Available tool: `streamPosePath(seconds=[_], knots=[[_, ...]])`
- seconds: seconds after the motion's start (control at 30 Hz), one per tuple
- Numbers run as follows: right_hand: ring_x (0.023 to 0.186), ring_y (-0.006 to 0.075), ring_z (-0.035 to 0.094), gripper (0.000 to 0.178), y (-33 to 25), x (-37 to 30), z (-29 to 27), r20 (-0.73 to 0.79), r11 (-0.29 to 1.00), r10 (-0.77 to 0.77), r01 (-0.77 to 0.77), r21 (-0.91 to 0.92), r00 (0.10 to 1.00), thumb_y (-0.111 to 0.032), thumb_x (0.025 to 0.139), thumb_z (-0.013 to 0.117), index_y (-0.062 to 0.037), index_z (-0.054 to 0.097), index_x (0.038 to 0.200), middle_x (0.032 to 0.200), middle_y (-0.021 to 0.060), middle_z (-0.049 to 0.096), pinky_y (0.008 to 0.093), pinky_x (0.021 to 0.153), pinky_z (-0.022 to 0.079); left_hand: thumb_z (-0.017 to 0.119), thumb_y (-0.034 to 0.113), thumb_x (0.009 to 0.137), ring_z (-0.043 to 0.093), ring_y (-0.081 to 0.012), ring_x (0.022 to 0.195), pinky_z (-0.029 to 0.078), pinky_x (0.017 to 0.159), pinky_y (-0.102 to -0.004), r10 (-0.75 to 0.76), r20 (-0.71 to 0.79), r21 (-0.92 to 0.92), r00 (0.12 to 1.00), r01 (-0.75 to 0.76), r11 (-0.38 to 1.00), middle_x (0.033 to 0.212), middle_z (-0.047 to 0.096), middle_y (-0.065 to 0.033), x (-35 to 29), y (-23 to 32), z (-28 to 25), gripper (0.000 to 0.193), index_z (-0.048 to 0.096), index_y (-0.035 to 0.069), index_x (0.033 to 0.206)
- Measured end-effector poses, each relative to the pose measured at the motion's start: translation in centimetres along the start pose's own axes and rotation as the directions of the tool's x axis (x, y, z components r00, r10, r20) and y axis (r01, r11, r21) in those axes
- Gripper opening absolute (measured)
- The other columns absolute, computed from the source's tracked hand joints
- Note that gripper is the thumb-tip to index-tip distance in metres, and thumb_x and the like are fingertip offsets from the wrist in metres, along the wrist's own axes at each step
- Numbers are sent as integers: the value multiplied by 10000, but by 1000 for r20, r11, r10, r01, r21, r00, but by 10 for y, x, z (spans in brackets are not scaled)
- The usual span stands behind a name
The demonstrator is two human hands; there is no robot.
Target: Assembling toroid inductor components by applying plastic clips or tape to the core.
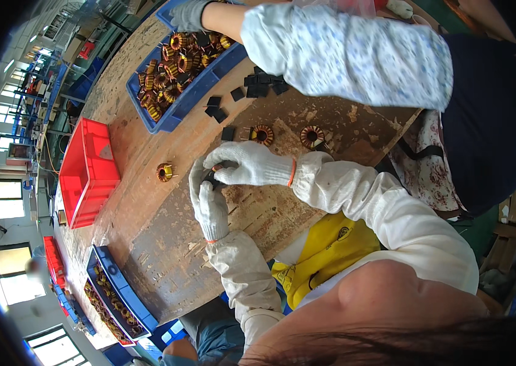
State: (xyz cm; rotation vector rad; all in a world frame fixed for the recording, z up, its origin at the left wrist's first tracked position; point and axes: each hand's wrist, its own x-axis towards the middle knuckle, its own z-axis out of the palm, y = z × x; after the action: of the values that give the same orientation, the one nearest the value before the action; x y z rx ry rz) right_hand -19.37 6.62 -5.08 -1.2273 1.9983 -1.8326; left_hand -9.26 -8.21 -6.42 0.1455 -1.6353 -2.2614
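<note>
My left hand (pixel 210 204), in a white knit glove, is closed with fingers and thumb around a small dark piece (pixel 211 177). My right hand (pixel 250 163), gloved the same way, meets it fingertip to fingertip and pinches a ring coil (pixel 217 168), of which only a bit of copper shows. Fingers hide most of both pieces. Just beyond my right hand lie a black square plate (pixel 228 133) and a copper-wound coil (pixel 262 135). Another coil (pixel 312 137) rests near my right wrist. A third coil (pixel 164 172) lies apart on the table, left of my hands.
A blue tray (pixel 175 116) heaped with coils stands at the back, beside loose black plates (pixel 258 85). A co-worker's sleeved arm (pixel 349 55) reaches over the table, a gloved hand (pixel 188 15) at the tray. A red bin (pixel 90 174) and another blue tray (pixel 122 290) stand at left.
</note>
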Motion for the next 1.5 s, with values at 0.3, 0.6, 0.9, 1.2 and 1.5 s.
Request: streamPosePath(seconds=[0.3, 0.6, 0.9, 1.2, 1.5], knots=[[1025, 229, 675, 334, 7, 1, -6, 44, 985, 86, -92, 143, 995, -276, 931, 658, -69, 653, 1193, 1114, 99, 698, 331, 877, 518, 596, 365, 934, 536, -266, 1208, 454, 1004, -385, 17, -9, 86, 1000, -17, 996, 1322, 518, -177, 0, 0, 9, 657, 390, -8, 1434], [999, 257, 676, 271, 7, -1, -10, 70, 999, 32, -34, 32, 997, -240, 909, 682, -83, 677, 1129, 1064, 110, 696, 349, 850, 521, 530, 254, 960, 504, -243, 1245, 405, 1051, -364, -34, 27, 215, 999, 28, 976, 1361, 509, -161, -6, 2, 5, 544, 421, -33, 1409], [775, 124, 674, 336, 10, 18, -40, -293, 964, 255, -218, 153, 922, -335, 985, 596, -63, 657, 1174, 963, 63, 710, 264, 693, 550, 570, 99, 925, 578, -182, 1078, 480, 921, -297, 31, -230, 56, 973, -19, 998, 1262, 576, -115, 9, -8, -1, 436, 512, -12, 1342], [930, 271, 658, 216, 13, 22, -38, -200, 765, -223, 44, -643, 954, -144, 892, 644, -95, 650, 1103, 1020, 77, 685, 370, 803, 533, 692, 141, 852, 639, -209, 953, 524, 830, -303, 213, -84, 877, 973, -29, 480, 1129, 628, -119, 17, -13, 5, 469, 551, 33, 1286], [936, 274, 637, 204, 23, 24, -46, -118, 588, -249, 53, -807, 961, -174, 883, 634, -123, 635, 1081, 1006, 61, 669, 408, 839, 509, 752, 217, 785, 601, -292, 1135, 502, 937, -378, 94, 278, 918, 956, -293, 268, 1227, 629, -109, 5, -5, 27, 589, 539, 117, 1325]])
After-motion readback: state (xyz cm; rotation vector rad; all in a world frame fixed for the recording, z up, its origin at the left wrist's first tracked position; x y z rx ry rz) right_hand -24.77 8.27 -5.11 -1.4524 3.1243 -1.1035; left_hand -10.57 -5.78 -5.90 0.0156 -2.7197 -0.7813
